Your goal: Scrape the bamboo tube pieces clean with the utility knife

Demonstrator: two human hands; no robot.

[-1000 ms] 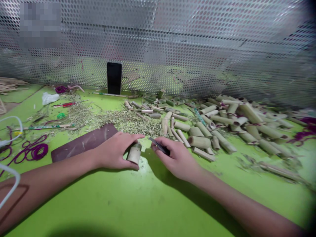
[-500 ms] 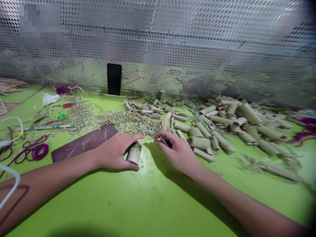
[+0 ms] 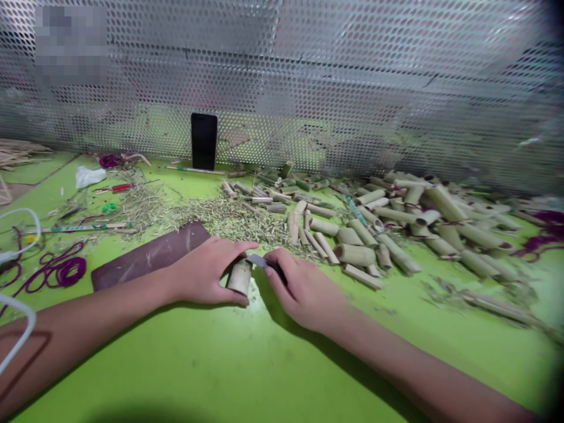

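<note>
My left hand (image 3: 211,271) is closed round a short bamboo tube (image 3: 239,278), thumb at its near end and fingers at its far end, on the green table (image 3: 247,364). In my right hand (image 3: 304,288) is a knife (image 3: 257,260) with a dark handle and a flat grey blade. The blade points left and its tip reaches the upper end of the tube; whether it touches is hard to make out. Just left of my left hand lies a dark brown flat sheet (image 3: 145,258), partly behind my forearm.
Bamboo shavings (image 3: 220,217) spread behind my hands. Many bamboo pieces (image 3: 408,223) are heaped at the right. A phone (image 3: 204,141) leans against the perforated metal screen (image 3: 282,76). Purple cord (image 3: 70,270), a white cable (image 3: 33,320) and a red-handled tool (image 3: 123,188) lie left.
My right hand has moved left with the knife, bringing the blade from apart up to the top of the bamboo tube. My left hand and the tube are nearly still.
</note>
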